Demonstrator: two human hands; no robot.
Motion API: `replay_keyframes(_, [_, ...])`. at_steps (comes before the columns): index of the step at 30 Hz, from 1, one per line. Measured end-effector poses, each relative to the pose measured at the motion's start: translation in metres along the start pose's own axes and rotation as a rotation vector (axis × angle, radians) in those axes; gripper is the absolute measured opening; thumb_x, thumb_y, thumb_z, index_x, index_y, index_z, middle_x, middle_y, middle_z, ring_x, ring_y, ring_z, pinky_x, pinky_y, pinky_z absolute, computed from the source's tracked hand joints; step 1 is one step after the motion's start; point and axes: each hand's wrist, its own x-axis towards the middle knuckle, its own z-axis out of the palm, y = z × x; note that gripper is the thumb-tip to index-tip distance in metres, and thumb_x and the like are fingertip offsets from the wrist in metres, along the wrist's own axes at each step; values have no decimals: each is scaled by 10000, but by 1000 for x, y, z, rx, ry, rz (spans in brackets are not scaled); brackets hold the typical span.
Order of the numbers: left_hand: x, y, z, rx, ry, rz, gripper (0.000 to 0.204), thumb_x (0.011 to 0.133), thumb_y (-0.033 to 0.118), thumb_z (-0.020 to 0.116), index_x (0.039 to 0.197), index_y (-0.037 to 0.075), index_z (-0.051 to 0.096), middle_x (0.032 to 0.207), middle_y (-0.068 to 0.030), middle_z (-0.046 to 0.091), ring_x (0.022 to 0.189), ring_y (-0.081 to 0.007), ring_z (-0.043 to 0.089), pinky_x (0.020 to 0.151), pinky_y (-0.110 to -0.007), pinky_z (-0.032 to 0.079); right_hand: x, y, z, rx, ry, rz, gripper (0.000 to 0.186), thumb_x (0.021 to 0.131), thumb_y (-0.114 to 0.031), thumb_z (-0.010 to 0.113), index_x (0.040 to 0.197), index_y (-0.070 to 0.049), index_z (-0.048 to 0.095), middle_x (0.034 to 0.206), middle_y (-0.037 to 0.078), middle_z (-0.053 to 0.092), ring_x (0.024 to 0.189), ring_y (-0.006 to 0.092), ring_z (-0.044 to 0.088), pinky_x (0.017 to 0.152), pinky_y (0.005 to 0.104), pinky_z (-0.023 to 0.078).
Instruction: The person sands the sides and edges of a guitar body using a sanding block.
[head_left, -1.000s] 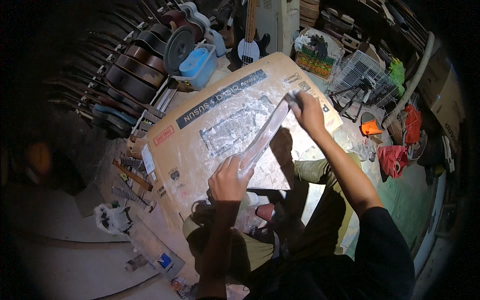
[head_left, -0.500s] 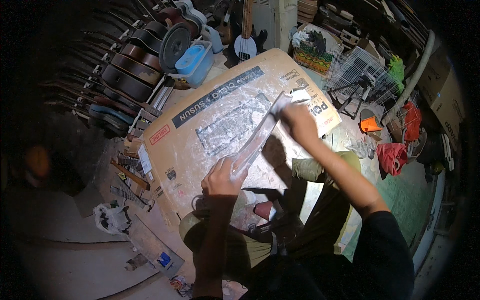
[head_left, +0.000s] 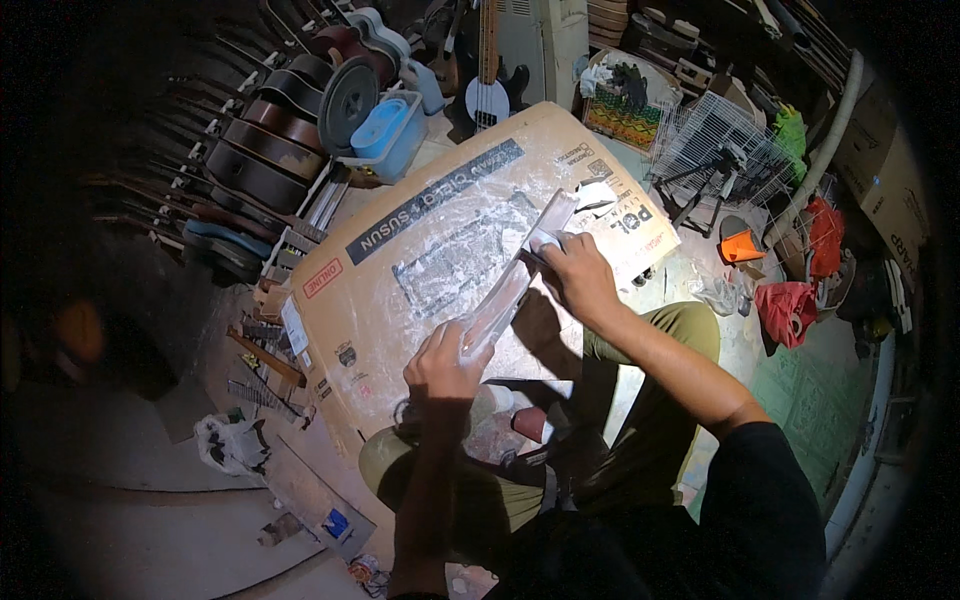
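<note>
My left hand [head_left: 442, 362] is closed round the near end of a long, narrow wooden piece [head_left: 497, 300], whose surface is dusted white. The piece slants up and away to the right, above a flat cardboard sheet [head_left: 375, 310]. About two thirds along it, my right hand [head_left: 582, 278] presses a small whitish pad [head_left: 543, 241] against its face. The fingers partly hide the pad, so its exact kind cannot be made out. White powder is smeared over the middle of the cardboard, below the piece.
A dark red cup [head_left: 529, 424] stands between my legs. Beyond the cardboard are a blue plastic tub [head_left: 388, 140] and a row of guitars [head_left: 262, 150] on the left. A wire rack [head_left: 725, 140] and an orange object [head_left: 738, 246] lie to the right.
My right hand has slid down along the wooden piece toward my left hand, pad still against it. My left hand keeps its hold at the near end.
</note>
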Motion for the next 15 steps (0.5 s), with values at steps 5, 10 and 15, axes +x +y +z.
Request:
replay_keyframes(5, [-1,21,9,73,13,-37,366,708,265,855,960,88,656,891,-115,679,822,-372,669,672,-466,520,58,148,-42,-97,-265,635,291,877,-279,679,1126,-128,658,981,223,703,942,434,665,809,496,545])
replay_keyframes(10, [-5,17,7,121,69,-31,387,667,283,876,932,106,657,854,-117,686,807,-382,672,665,-470,521,19,77,-74,104,-317,396,521,862,-361,711,1281,-83,574,866,190,722,837,390,705,762,482,557])
replay_keyframes(15, [-8,16,6,121,116,-7,412,669,328,894,941,88,698,878,-129,716,791,-371,691,670,-456,528,-25,-21,-73,282,-740,0,1011,788,-259,803,1599,-257,199,967,218,699,910,414,678,796,506,552])
